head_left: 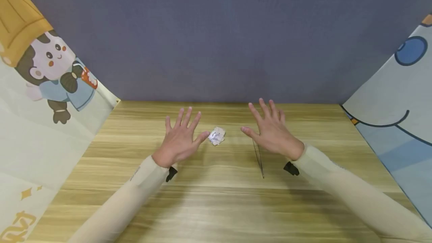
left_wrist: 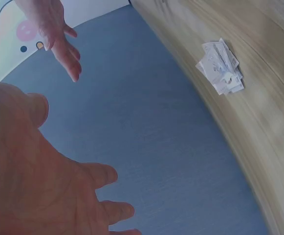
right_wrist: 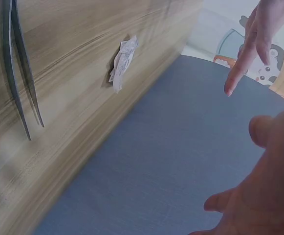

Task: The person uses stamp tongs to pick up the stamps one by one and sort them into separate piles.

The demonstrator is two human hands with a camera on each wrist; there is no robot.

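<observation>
Both hands are held up over the wooden table with fingers spread, holding nothing. My left hand [head_left: 180,138] is to the left of a small loose pile of pale printed paper pieces [head_left: 217,136], its thumb tip overlapping the pile's edge in the head view. The same paper pieces [left_wrist: 221,67] lie on the table in the left wrist view, apart from the fingers. My right hand [head_left: 273,132] hovers by a pair of dark metal tweezers [head_left: 258,158], hiding their upper ends in the head view. In the right wrist view the tweezers [right_wrist: 15,63] lie with slim tips apart.
The wood-grain table [head_left: 216,205] ends at a dark blue-grey cloth panel [head_left: 216,40] at the back. Printed cartoon cloths [head_left: 57,153] hang along the left side and on the right [head_left: 381,96]. Small black devices are strapped under both wrists.
</observation>
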